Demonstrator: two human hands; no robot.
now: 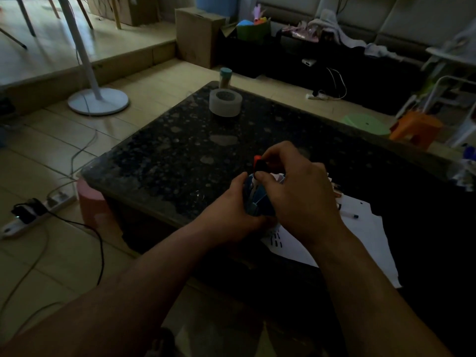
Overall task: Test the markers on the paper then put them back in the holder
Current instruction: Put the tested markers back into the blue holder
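1. A white power strip (28, 215) with a plugged-in black cable is seen on the tiled floor at the far left.
2. The round white base of a standing fan (98, 101) is seen on the floor beyond it.
3. A pink stool (92, 204) is tucked under the near left corner of the dark speckled table (180, 155).
4. A roll of pale tape (225, 103) is laid flat near the table's far corner, with a teal-lidded canister (225, 77) just behind it.
5. The blue holder (253, 202) is stood on the table near the front edge and is gripped from its left side by the left hand (229, 207), whose fingers are curled round it.
6. A marker (260, 163) with a red end and a black body is held directly above the holder's mouth, pinched between the curled thumb and fingers of the right hand (301, 191); whether it is touching the holder cannot be told.
7. The white paper (365, 235), marked with short dark dashes, is spread on the table under and to the right of the hands.
8. A slim white pen (349, 215) is laid on that paper.
9. A green stool (365, 123) and an orange stool (414, 127) are seen beyond the table's right side.
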